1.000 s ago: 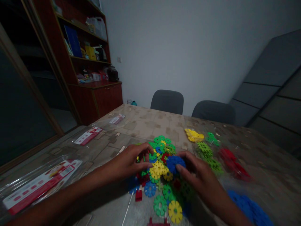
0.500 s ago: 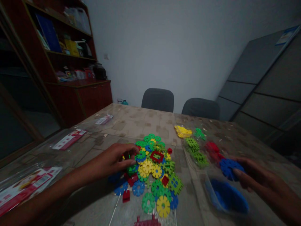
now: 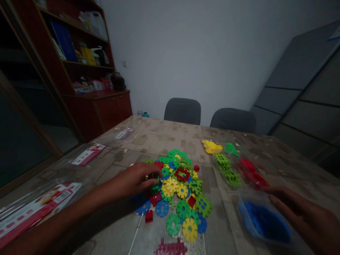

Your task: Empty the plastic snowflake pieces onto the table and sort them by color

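Note:
A heap of flat plastic discs (image 3: 180, 187) in green, yellow, blue and red lies on the table (image 3: 164, 136) in front of me. My left hand (image 3: 134, 181) rests on the heap's left edge, its fingers and thumb curled together over small pieces that I cannot make out. At the lower right my right hand (image 3: 302, 214) hovers with fingers stretched out just above a clear bag of blue discs (image 3: 265, 223). Nothing shows in that hand.
Sorted piles lie to the right of the heap: yellow (image 3: 211, 147), green (image 3: 228, 171) and red (image 3: 252, 173). Printed packaging cards (image 3: 89, 154) (image 3: 34, 209) lie on the left. Two grey chairs (image 3: 182, 111) stand at the far edge, and a wooden shelf unit (image 3: 101, 102) on the left.
My right hand carried a bunch of blue discs from the heap to the blue pile on the right and now holds none. My left hand stayed on the heap.

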`<move>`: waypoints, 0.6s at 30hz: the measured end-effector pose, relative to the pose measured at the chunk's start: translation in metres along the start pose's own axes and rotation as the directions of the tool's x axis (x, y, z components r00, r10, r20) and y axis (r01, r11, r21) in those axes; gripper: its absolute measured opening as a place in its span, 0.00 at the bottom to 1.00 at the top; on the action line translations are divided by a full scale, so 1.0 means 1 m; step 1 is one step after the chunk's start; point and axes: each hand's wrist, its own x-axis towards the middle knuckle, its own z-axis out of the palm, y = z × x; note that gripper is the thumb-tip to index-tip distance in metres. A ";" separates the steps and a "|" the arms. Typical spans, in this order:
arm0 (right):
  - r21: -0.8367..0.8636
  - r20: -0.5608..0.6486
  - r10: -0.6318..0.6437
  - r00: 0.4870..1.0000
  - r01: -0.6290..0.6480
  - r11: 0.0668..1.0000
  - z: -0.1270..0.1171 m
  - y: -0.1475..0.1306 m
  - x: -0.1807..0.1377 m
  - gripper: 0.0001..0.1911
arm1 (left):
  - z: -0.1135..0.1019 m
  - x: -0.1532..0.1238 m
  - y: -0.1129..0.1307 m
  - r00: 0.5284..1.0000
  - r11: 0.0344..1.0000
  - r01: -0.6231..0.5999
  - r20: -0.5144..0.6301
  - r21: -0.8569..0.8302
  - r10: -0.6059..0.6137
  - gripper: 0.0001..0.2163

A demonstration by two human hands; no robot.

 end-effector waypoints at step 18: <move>-0.168 0.709 -0.029 0.704 0.209 0.963 0.109 -0.156 -0.013 0.13 | 0.068 -0.004 0.045 0.944 0.924 -0.286 0.242 0.253 0.226 0.17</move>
